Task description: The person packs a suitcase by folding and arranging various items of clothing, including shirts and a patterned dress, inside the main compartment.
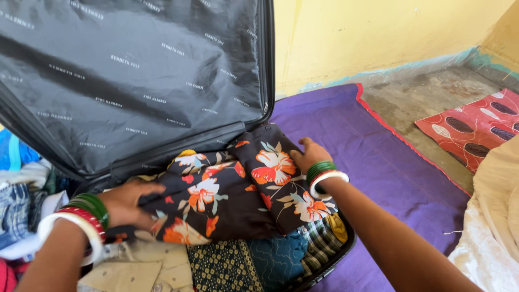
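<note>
Pressing a dark floral garment [232,194] flat atop folded clothes, centre frame, inside an open black suitcase [162,81]: left hand [127,203], fingers spread and unclenched on its left edge; right hand [308,157], fingers curled over its right edge. Purple mat [378,162] beneath, keeping luggage off bare floor.

From my feed, the open suitcase lid [135,81] runs off the top and left edges, so I can't see its full outline. My left hand [130,203] has its fingertips tucked under the dark floral garment [232,189], and my right hand [308,156] hides its palm against the same cloth. The folded clothes [259,259] beneath are mostly covered, and the bottom edge cuts them off. The suitcase base shows only a sliver of rim [330,265]. At right, a cream cloth [497,216] is cropped; I can't tell what it is.
</note>
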